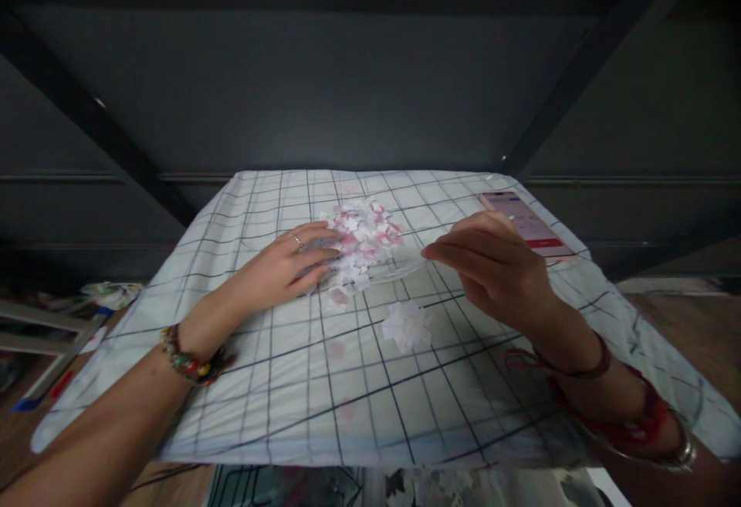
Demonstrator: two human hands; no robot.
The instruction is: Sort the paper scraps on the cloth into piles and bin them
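A loose heap of small torn paper scraps point(367, 233), white with pink patches, lies on the checked cloth. My left hand point(295, 261) rests at the heap's left side, fingers stretched out and slightly apart, fingertips touching the scraps. A clear, film-like strip point(397, 269) runs from the heap's front edge towards my right hand point(495, 268). That hand is raised to the right of the heap, its fingertips pinched together; whatever may be between them is too small to make out. Nearer to me sits a smaller cluster of white paper pieces point(407, 326).
White cloth with dark grid lines point(278, 407) covers the table. A phone point(529, 225) with a lit screen lies at the back right. Behind the table stands a dark panel point(347, 75). A pale-legged frame point(52, 345) is on the floor at left.
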